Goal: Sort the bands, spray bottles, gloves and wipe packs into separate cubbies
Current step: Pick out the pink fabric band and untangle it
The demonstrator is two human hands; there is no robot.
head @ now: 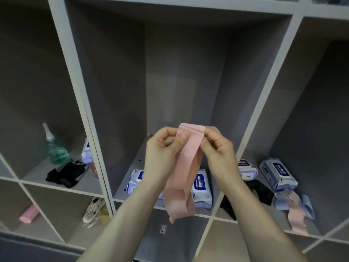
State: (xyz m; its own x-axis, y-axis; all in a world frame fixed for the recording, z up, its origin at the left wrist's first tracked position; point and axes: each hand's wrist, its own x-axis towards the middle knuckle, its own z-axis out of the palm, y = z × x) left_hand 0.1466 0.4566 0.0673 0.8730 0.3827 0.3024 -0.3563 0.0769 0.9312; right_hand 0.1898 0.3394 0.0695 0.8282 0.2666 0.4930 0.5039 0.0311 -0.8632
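My left hand point(166, 148) and right hand point(217, 146) both pinch the upper end of a pink band point(186, 167), thumbs and fingers curled onto its top edge, in front of the middle cubby point(181, 72) of the grey shelf unit point(79, 76). The band hangs folded, its lower loop dangling past the front edge of the middle cubby's floor. Behind it, on that floor near the front edge, lie two wipe packs point(202, 188), partly hidden by my forearms.

Left cubby: a green spray bottle point(55, 148) stands upright toward the back; black gloves point(66, 173) lie near the front edge; another wipe pack point(87, 154) leans at the right wall.

Right cubby: two wipe packs point(277, 173) lie toward the middle; black gloves point(260, 191) lie beside them; blue and pink bands point(294, 207) trail over the front edge.

Lower row, left: a pink roll point(29, 214) and a pale shoe point(94, 208).
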